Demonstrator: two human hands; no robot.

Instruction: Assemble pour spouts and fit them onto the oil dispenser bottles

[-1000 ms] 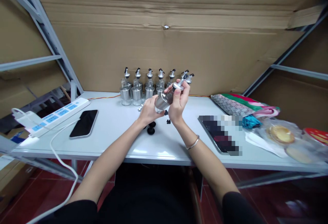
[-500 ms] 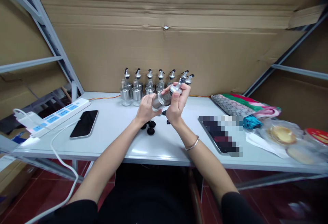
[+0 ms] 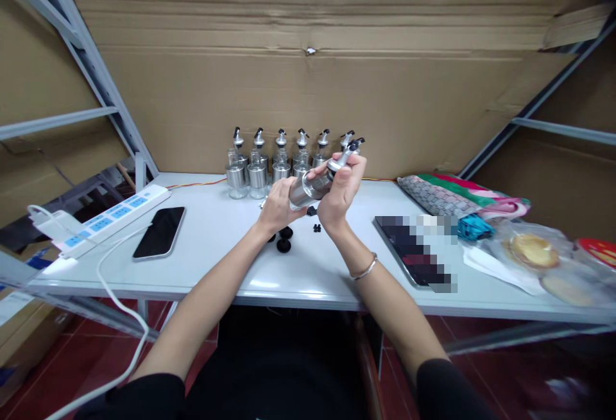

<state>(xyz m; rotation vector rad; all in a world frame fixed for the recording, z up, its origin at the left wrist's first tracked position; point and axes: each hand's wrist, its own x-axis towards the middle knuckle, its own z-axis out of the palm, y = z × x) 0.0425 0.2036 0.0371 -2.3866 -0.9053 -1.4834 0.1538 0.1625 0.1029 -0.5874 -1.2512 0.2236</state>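
A glass oil bottle with a steel sleeve [image 3: 302, 192] is held tilted above the table, its neck up and to the right. My left hand [image 3: 278, 207] wraps round the sleeved lower part. At the neck, my right hand [image 3: 339, 194] closes round a silver pour spout [image 3: 342, 158] with a black flip tip; whether it is fully seated is hidden by the fingers. Below the hands lie several black round caps [image 3: 284, 244] and small black parts [image 3: 317, 228]. Behind stands a row of similar bottles [image 3: 236, 177], the back ones topped with spouts [image 3: 259, 138].
On the left lie a phone [image 3: 159, 233] and a white power strip [image 3: 115, 218] with a cable. To the right are a partly blurred dark device [image 3: 409, 256], a patterned cloth bag [image 3: 437, 195] and wrapped food [image 3: 534, 250]. Cardboard [image 3: 308, 99] walls the back.
Both hands and the tilted bottle have shifted slightly to the right. My right hand still grips the spout, and its upper end has moved right as well.
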